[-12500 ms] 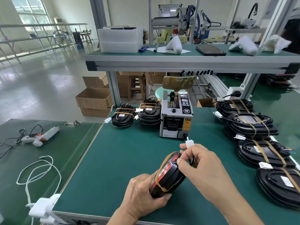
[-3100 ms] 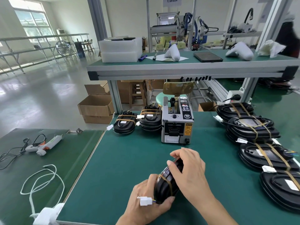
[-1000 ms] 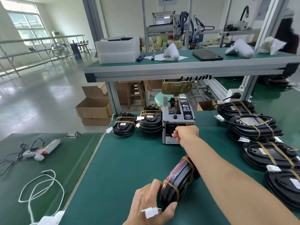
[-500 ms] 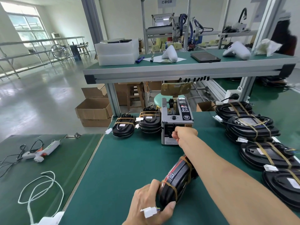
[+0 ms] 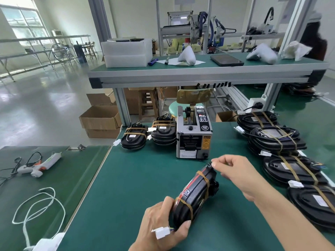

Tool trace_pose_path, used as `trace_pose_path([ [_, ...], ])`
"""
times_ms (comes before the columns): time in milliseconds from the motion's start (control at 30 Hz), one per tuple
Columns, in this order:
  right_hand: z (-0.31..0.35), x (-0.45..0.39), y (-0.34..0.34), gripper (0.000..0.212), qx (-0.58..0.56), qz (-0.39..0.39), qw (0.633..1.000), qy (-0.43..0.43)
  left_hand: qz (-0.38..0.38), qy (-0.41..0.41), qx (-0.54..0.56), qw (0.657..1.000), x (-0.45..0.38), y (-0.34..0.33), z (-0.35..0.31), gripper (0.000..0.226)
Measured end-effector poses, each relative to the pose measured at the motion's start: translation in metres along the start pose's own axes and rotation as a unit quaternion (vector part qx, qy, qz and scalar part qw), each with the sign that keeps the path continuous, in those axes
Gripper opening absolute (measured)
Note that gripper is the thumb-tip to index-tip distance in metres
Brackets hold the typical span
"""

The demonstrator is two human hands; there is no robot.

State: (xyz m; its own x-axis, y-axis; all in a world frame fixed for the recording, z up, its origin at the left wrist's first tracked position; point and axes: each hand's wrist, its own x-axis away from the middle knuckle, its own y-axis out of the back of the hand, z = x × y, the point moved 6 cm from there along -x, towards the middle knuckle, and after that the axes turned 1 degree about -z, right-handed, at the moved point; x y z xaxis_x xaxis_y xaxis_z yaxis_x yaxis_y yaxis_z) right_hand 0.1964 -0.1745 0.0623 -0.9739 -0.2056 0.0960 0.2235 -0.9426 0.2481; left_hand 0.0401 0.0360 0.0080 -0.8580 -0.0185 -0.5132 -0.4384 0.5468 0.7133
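A black oval lamp unit [image 5: 195,194] with a red stripe and tan tape bands stands on edge on the green bench [image 5: 137,183]. My left hand [image 5: 159,225] grips its near end, and the unit's white connector [image 5: 161,232] lies over my fingers. My right hand [image 5: 235,173] is at the unit's far top end, thumb and forefinger pinched together on what looks like a thin strip of tape, hard to make out. The grey tape dispenser [image 5: 194,138] stands just behind.
Several banded black units [image 5: 277,140] are stacked along the right side, and others [image 5: 134,137] sit left of the dispenser. On the lower left bench lie a glue gun [image 5: 39,163] and a white cord [image 5: 36,205]. An upper shelf [image 5: 199,73] overhangs the back.
My right hand has drawn back from the dispenser's mouth to the top end of the unit, fingers pinched. My left hand has kept its grip on the unit.
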Motion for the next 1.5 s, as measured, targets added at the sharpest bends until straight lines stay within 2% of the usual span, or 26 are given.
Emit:
trace_pose_path([
  [100, -0.014, 0.004, 0.000, 0.011, -0.085, -0.001, 0.996, -0.033, -0.001, -0.001, 0.000, 1.000, 0.000, 0.001, -0.002, 0.048],
  [233, -0.013, 0.003, -0.004, 0.013, -0.094, 0.003, 0.995, -0.024, 0.002, -0.001, -0.001, 1.000, -0.001, 0.002, -0.003, 0.049],
  [500, -0.010, -0.003, -0.004, 0.020, 0.002, 0.004, 1.000, 0.021, 0.002, -0.004, -0.005, 1.000, 0.000, 0.002, -0.003, 0.049],
  [700, -0.005, -0.007, -0.001, 0.010, 0.104, 0.004, 0.994, 0.043, 0.002, -0.001, -0.004, 1.000, 0.001, 0.000, -0.001, 0.047],
  [1033, 0.000, -0.011, 0.001, 0.010, 0.157, 0.030, 0.986, 0.055, 0.001, -0.004, -0.004, 1.000, 0.001, -0.003, 0.002, 0.048],
  [1233, 0.001, -0.010, 0.000, 0.009, 0.159, 0.015, 0.986, 0.054, 0.003, -0.004, -0.005, 1.000, 0.002, -0.004, 0.003, 0.048],
  [1500, 0.008, -0.007, -0.002, 0.015, 0.216, -0.013, 0.973, 0.081, 0.006, 0.000, -0.003, 1.000, 0.001, -0.004, 0.003, 0.047],
])
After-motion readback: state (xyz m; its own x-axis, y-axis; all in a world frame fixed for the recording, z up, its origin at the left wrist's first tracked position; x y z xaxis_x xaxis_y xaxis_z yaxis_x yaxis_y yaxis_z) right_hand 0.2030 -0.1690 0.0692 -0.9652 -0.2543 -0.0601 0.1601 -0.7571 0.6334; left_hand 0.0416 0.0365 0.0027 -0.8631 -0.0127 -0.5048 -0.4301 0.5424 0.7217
